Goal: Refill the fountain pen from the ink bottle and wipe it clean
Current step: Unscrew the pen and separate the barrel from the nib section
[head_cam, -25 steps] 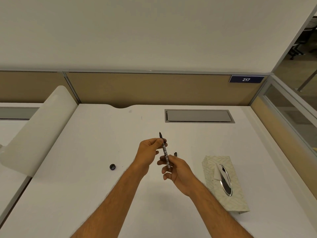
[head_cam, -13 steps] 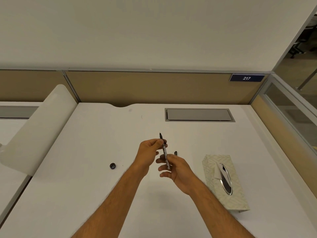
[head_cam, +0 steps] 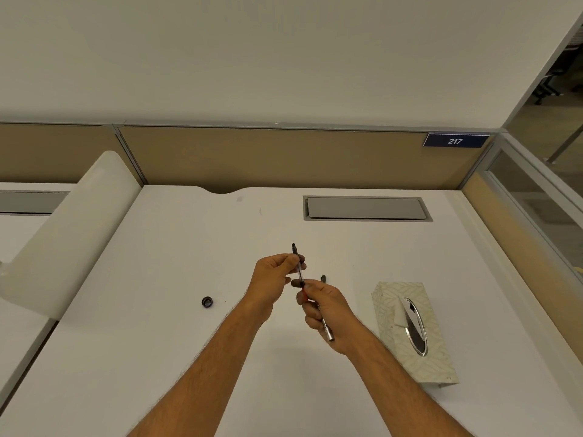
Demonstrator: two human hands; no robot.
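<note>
Ink could drip or flick onto the desk (head_cam: 157, 357) if the pen section (head_cam: 298, 269) jerks free: the left hand (head_cam: 271, 279) pinches it nib-up over mid-desk, while the right hand (head_cam: 326, 313) grips the metal barrel (head_cam: 325, 326) just below. A small dark cap (head_cam: 207, 301) lies toward the left edge, a tissue box (head_cam: 410, 332) near the right edge. No ink bottle shows.

I see a white tabletop (head_cam: 157, 310) backed by a tan partition (head_cam: 268, 159). A grey cable hatch (head_cam: 366, 208) sits flush near the far edge. A blue sign (head_cam: 455, 141) reads 217 at the partition's right end. A curved white divider (head_cam: 72, 228) leans at the left.
</note>
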